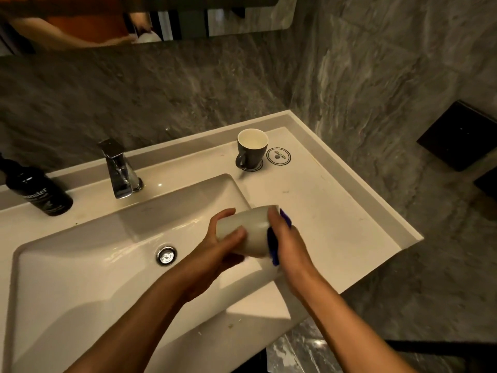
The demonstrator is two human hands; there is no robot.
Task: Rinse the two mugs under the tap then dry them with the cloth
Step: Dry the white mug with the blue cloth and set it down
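Both hands are busy: the left hand (215, 246) should turn the white mug (250, 232) slowly while the right hand (287, 238) presses the blue cloth (271, 243) around its rim.

Held mug (250, 232): off-white, plain. Cloth (273, 246) against it: deep blue. Second mug (251, 152): dark grey outside, cream-white inside. Desk (336, 211) and basin (80, 265): glossy off-white. Two round black-outline stamp marks (278, 156) printed on desk, one under dark mug. Tap (119, 170): polished chrome. Drain plug (166, 255): chrome. Bottle (37, 191): black, white lettering. Walls (188, 82): grey stone, paler veined streaks. Mirror (80, 20) showed orange sleeve.
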